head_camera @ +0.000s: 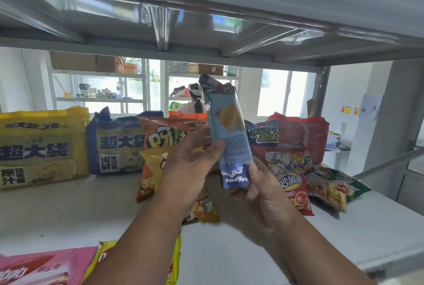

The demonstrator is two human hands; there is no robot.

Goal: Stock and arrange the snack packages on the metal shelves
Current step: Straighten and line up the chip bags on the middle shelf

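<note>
A: Background? Far shelving unit [98,98] by the windows [275,94], bottles and small items on it
B: Also a seated person [195,103] back to camera, paper sheet [370,105] on right wall

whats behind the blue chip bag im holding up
Behind the blue chip bag, gripped by the left hand and right hand, stand an orange snack bag and a red bag. What sits directly behind it is covered.

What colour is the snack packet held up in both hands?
Light blue, darker blue with white clouds at the ends, on the snack packet; head view shows it best.
</note>
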